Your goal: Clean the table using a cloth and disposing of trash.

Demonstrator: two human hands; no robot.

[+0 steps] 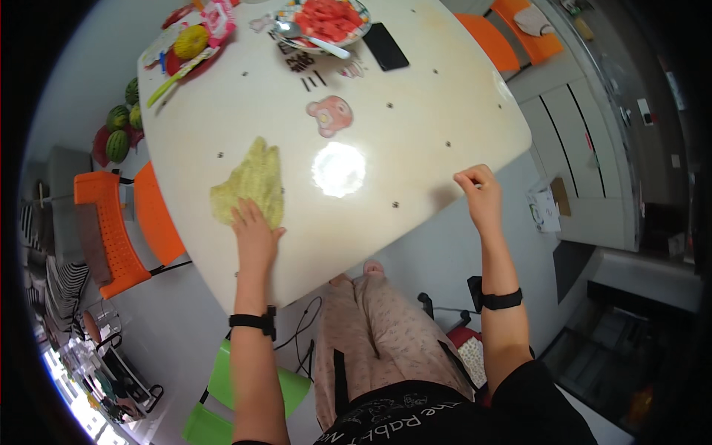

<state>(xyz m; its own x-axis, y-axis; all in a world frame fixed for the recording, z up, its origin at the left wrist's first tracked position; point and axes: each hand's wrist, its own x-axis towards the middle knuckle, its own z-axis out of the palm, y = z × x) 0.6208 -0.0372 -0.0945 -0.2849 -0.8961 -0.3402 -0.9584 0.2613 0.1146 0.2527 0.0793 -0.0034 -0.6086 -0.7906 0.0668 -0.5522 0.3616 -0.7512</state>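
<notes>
A yellow-green cloth lies flattened on the white tabletop, left of a bright light reflection. My left hand rests palm down on its near edge, thumb out to the right, without gripping it. Over the table's near right edge, my right hand is loosely curled with thumb and forefinger close together. Nothing shows in it. A pink bear-shaped sticker is on the tabletop beyond the cloth.
At the far side are a bowl of cut watermelon with a spoon, a black smartphone and a red plate with a yellow fruit and a green-handled knife. Orange chairs flank the table; a green chair stands near my left.
</notes>
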